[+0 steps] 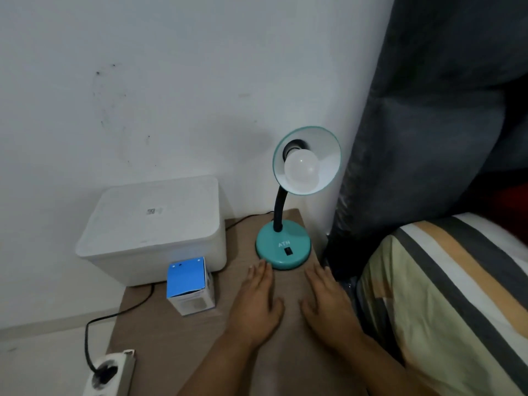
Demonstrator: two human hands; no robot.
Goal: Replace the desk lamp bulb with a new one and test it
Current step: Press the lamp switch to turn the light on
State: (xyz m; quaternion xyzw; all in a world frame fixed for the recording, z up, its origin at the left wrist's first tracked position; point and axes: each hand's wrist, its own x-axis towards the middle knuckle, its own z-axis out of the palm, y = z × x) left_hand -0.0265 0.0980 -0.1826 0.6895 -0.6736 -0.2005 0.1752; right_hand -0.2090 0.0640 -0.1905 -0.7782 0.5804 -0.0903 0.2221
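My left hand (257, 304) and right hand (328, 304) lie flat, spread and empty, the plugged-in lamp (285, 241) just beyond my fingertips, where its bulb (301, 168) could shock if unscrewed live.

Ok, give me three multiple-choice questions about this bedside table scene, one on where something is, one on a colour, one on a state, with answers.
1. Where is the small blue-topped box?
A. in front of the white bin
B. on the bed
C. on the lamp base

2. What colour is the lamp base?
A. red
B. teal
C. black

3. What are the hands doing?
A. unscrewing the bulb
B. holding the box
C. lying flat on the table, holding nothing

Answers:
1 A, the box stands on the table just in front of the bin.
2 B, base and shade share the same teal.
3 C, the left hand and right hand rest palm down, and the bulb sits in the shade untouched.
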